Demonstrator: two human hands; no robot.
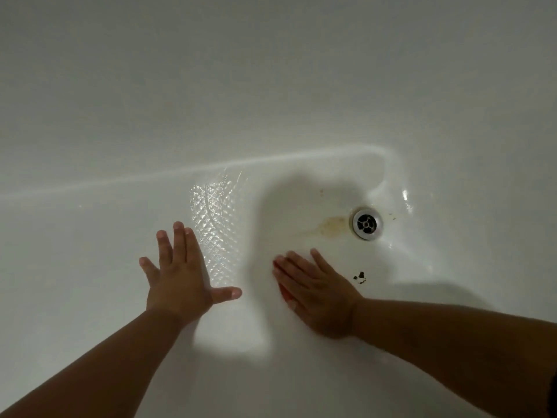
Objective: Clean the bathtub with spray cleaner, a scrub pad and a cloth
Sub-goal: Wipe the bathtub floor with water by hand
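Your left hand (pixel 180 279) lies flat on the tub (pixel 271 86) floor, fingers spread wide. Your right hand (pixel 316 294) lies flat, fingers together, near the drain (pixel 367 223).

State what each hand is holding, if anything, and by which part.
Nothing is gripped: the left hand and right hand lie flat, fingers straight, on the bathtub. A reddish patch shows under the right hand; it cannot be identified.
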